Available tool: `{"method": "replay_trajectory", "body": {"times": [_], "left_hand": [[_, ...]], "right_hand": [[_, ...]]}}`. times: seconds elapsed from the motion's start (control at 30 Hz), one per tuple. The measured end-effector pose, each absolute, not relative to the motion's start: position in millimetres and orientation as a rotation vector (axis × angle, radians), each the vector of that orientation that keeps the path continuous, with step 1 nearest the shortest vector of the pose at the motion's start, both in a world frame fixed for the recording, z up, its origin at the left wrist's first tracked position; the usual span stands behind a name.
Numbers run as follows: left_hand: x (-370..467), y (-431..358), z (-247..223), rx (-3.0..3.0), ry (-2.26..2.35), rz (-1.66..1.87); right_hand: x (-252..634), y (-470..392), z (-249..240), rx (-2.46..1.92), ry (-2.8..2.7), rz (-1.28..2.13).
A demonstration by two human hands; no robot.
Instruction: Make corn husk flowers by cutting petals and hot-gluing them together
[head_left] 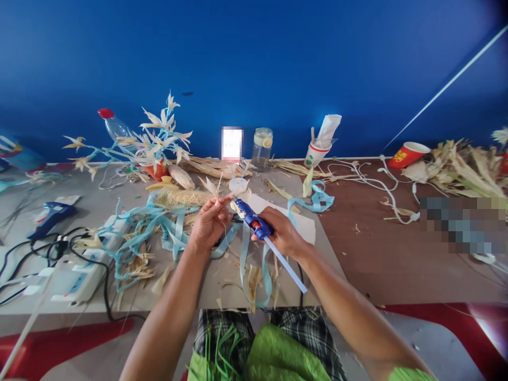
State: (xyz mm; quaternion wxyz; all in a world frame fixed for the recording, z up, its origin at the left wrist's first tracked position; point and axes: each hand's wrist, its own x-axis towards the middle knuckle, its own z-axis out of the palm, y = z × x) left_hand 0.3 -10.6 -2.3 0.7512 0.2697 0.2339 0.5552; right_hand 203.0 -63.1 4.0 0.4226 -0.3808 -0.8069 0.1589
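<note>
My right hand (282, 233) grips a blue hot glue gun (256, 221), its nozzle aimed up and left. A long whitish glue stick (286, 266) sticks out of its back end. My left hand (211, 221) pinches a pale corn husk flower (210, 188) by its base, close to the nozzle. Whether nozzle and flower touch, I cannot tell. Light blue ribbon (243, 254) hangs down beneath the glue gun, and more blue ribbon (170, 231) lies tangled left of my left hand.
Husk flowers on blue stems (159, 127) stand in a red cup at the back left. A second glue gun (51, 217) lies near a white power strip (85, 270) with black cords. A glass jar (262, 148), white cup (316, 153), red cup (408, 154) and dried husks (452, 166) line the back.
</note>
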Motion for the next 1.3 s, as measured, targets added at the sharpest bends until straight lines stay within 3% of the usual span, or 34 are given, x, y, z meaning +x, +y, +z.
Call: {"method": "replay_trajectory", "body": {"times": [0.93, 1.3], "left_hand": [[1.0, -10.5, -4.1, 0.509, 0.458, 1.145], [-0.6, -8.4, -6.1, 0.531, 0.404, 1.153]], "right_hand": [[203.5, -63.0, 4.2, -0.905, -1.969, 0.580], [206.7, -70.4, 11.1, -1.001, -1.657, 0.782]]}}
